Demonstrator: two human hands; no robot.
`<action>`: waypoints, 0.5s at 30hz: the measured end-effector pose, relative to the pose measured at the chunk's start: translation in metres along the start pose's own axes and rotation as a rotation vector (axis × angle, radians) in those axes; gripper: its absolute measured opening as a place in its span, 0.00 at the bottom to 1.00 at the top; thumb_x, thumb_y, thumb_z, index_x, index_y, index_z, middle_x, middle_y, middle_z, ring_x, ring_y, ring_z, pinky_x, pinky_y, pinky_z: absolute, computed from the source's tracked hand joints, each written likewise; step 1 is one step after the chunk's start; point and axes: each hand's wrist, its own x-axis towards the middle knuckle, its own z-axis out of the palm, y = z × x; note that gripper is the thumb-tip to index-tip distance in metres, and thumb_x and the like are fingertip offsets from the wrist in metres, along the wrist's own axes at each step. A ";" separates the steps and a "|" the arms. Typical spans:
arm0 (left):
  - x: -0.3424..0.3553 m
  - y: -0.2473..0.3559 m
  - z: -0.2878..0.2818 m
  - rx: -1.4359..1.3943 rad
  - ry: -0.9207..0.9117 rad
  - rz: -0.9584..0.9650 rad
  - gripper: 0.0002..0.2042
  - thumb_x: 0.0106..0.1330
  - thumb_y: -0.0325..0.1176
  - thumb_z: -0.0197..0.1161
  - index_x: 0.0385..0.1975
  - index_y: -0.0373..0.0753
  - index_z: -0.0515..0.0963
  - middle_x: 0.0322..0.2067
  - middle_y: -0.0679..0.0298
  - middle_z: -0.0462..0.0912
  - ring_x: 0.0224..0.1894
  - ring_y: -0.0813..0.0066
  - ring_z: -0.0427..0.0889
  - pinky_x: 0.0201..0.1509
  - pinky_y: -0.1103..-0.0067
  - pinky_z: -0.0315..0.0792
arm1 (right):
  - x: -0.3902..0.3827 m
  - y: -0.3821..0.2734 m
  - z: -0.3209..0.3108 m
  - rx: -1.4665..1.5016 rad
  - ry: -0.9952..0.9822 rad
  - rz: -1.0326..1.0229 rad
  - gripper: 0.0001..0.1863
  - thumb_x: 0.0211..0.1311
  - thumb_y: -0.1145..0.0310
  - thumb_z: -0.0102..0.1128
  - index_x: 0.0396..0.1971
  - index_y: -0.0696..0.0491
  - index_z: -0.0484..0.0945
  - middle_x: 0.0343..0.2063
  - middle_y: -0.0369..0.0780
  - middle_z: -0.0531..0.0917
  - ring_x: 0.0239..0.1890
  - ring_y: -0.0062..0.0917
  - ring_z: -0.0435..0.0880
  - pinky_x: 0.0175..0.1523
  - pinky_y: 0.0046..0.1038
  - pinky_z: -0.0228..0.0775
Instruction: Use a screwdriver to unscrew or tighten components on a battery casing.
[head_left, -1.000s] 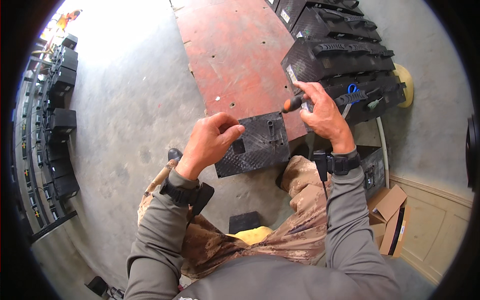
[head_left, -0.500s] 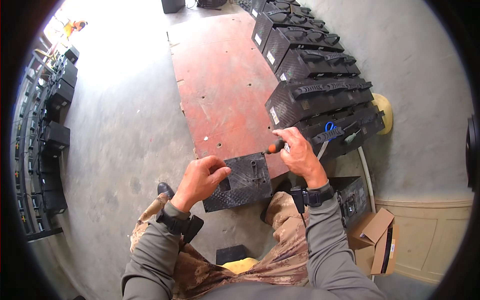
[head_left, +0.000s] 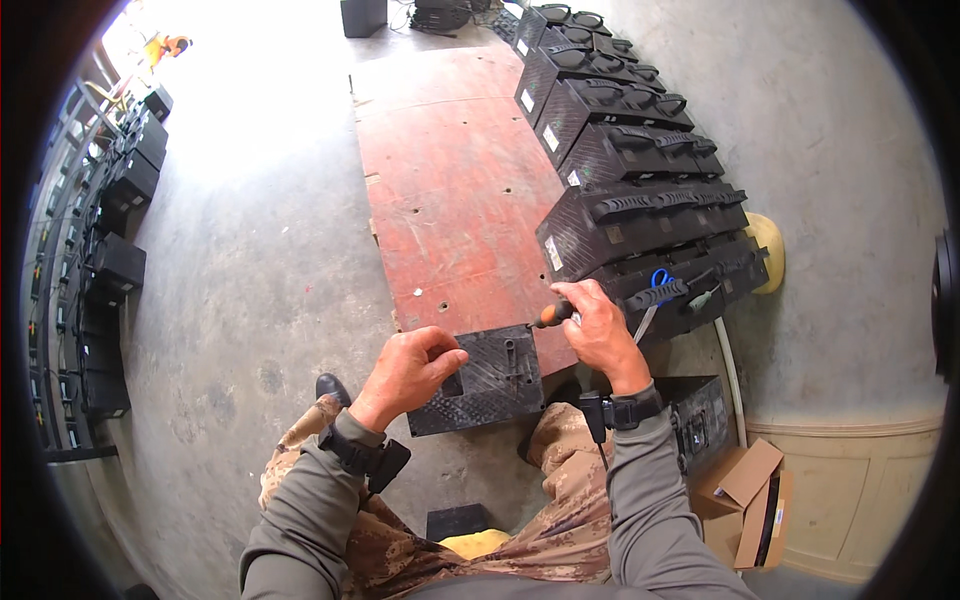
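A black textured battery case [head_left: 490, 395] stands between my legs, partly over the near end of a red board. My right hand [head_left: 602, 330] is closed around a screwdriver [head_left: 552, 315] with an orange and black handle. The tool lies nearly level, its tip end by the far right corner of the case lid. Over the lid's left side, my left hand [head_left: 410, 372] has its fingers curled and thumb drawn against them. Whatever they pinch, if anything, is hidden. The lid carries a dark recess beside the left hand and a small raised bracket toward the right.
Several black cases with handles [head_left: 640, 205] line the red board [head_left: 455, 200] on the right. Blue-handled scissors [head_left: 661, 279] lie on the nearest ones. An opened cardboard box [head_left: 745, 490] sits at lower right. A rack with black units [head_left: 120, 265] runs along the left.
The whole scene sits slightly lower in the picture, as the view has tilted. Both hands keep nearly the same pose by the case, the screwdriver still in the right.
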 end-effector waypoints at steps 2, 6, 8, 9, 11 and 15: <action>0.000 0.000 0.000 0.003 0.001 -0.005 0.11 0.65 0.35 0.70 0.36 0.32 0.83 0.26 0.57 0.85 0.29 0.73 0.83 0.34 0.76 0.76 | -0.002 0.001 0.002 0.026 0.126 -0.203 0.26 0.58 0.58 0.70 0.53 0.54 0.79 0.51 0.50 0.79 0.55 0.46 0.80 0.57 0.41 0.74; 0.001 -0.001 0.000 0.017 0.003 0.018 0.11 0.65 0.36 0.69 0.36 0.32 0.83 0.26 0.57 0.85 0.28 0.73 0.83 0.33 0.75 0.76 | -0.005 -0.005 -0.001 -0.029 0.058 -0.048 0.27 0.57 0.57 0.71 0.53 0.56 0.79 0.51 0.49 0.79 0.56 0.45 0.79 0.56 0.40 0.74; 0.002 0.000 0.000 0.018 -0.002 0.007 0.11 0.65 0.35 0.69 0.36 0.32 0.84 0.26 0.57 0.86 0.28 0.73 0.83 0.33 0.75 0.76 | -0.003 -0.010 -0.004 -0.085 0.003 0.042 0.27 0.57 0.56 0.71 0.53 0.56 0.79 0.50 0.49 0.80 0.55 0.45 0.80 0.56 0.40 0.74; 0.002 0.000 0.000 0.019 -0.005 0.005 0.11 0.65 0.35 0.69 0.36 0.33 0.84 0.26 0.57 0.86 0.28 0.73 0.83 0.33 0.75 0.76 | 0.000 -0.013 -0.005 -0.052 -0.048 0.140 0.27 0.57 0.56 0.71 0.52 0.56 0.80 0.49 0.48 0.81 0.55 0.45 0.80 0.56 0.40 0.74; 0.001 -0.002 0.000 0.022 -0.007 0.001 0.11 0.65 0.35 0.69 0.36 0.33 0.84 0.26 0.57 0.86 0.28 0.73 0.83 0.33 0.75 0.76 | 0.003 -0.019 -0.009 -0.017 -0.101 0.238 0.27 0.56 0.55 0.71 0.51 0.56 0.80 0.47 0.48 0.82 0.55 0.44 0.81 0.56 0.39 0.74; 0.001 -0.005 0.001 0.005 0.000 0.006 0.11 0.65 0.35 0.69 0.36 0.33 0.84 0.26 0.58 0.86 0.28 0.73 0.83 0.33 0.75 0.76 | 0.004 -0.009 -0.006 0.055 -0.076 0.075 0.26 0.56 0.57 0.72 0.50 0.57 0.81 0.46 0.48 0.83 0.54 0.43 0.81 0.56 0.38 0.74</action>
